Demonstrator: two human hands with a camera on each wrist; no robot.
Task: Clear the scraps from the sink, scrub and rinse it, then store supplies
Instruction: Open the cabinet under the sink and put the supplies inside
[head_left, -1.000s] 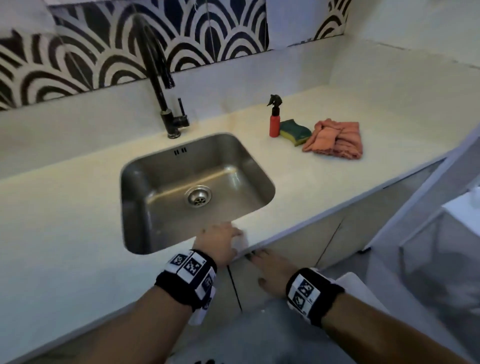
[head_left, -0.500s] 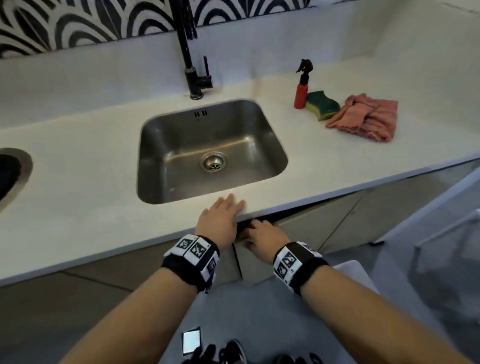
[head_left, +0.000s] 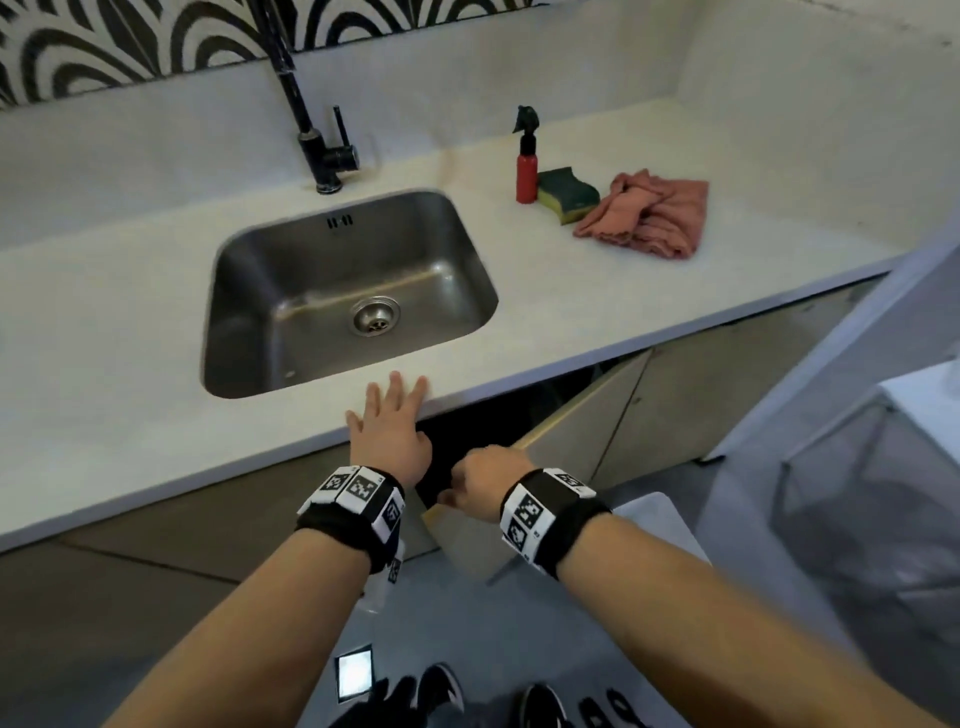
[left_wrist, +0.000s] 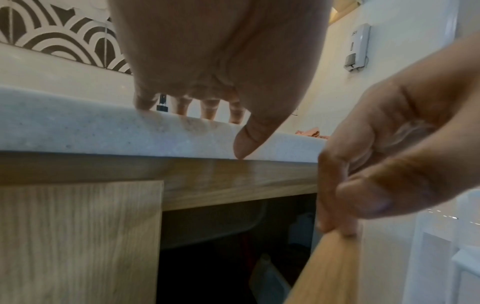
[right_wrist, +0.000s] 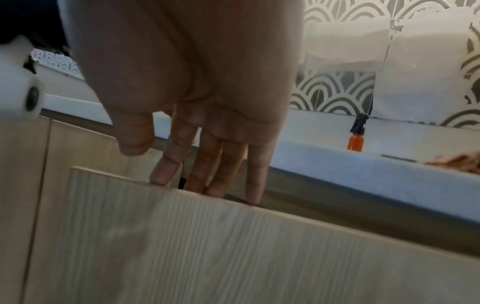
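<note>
The steel sink (head_left: 260, 291) is set in a pale countertop (head_left: 104, 364) and looks bare. My left hand (head_left: 389, 421) lies flat on the counter's front edge just before the sink, fingers straight (left_wrist: 207, 111). My right hand (head_left: 483, 480) grips the top edge of the wooden cabinet door (head_left: 576, 441) under the sink, fingers hooked behind it (right_wrist: 166, 174). The door (left_wrist: 330, 267) stands swung out, showing a dark cabinet inside. A red spray bottle (head_left: 525, 176), a green-yellow sponge (head_left: 566, 195) and a pink cloth (head_left: 649, 215) sit on the counter right of the sink.
A black faucet (head_left: 322, 156) rises behind the sink. The neighbouring cabinet door (left_wrist: 78, 236) on the left is closed. Dim containers (left_wrist: 267, 277) sit inside the open cabinet. A white unit (head_left: 924, 405) stands at the right, and a dispenser (left_wrist: 357, 47) hangs on the wall.
My right hand has pulled the cabinet door from closed to swung out. My left hand stays on the counter edge. The head view has dropped lower and pulled back.
</note>
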